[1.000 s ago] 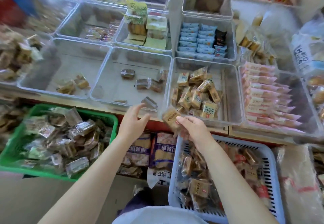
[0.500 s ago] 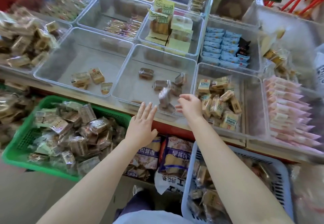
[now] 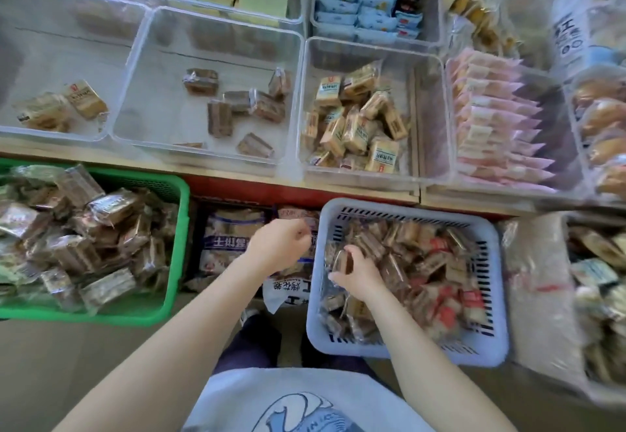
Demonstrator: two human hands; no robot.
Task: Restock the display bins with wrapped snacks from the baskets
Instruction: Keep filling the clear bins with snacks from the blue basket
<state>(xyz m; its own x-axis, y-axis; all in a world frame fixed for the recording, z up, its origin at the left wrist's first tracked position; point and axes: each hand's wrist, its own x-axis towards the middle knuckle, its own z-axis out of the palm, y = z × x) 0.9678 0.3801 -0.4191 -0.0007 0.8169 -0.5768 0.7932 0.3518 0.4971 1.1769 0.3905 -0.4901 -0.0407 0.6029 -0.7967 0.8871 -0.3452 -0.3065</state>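
Snacks [image 3: 420,262] fill the white basket [image 3: 493,299]; right hand [image 3: 355,271] pinches one there, bin [image 3: 428,120] straight ahead; left hand [image 3: 281,245] curled, empty.

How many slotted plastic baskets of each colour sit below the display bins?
Green basket: 1
Pale blue basket: 1
Total: 2

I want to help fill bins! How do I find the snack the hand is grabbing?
Find the pale blue slotted plastic basket on the floor. The right hand reaches into its left side, pinching a brown clear-wrapped snack: the only one lifted above the pile.
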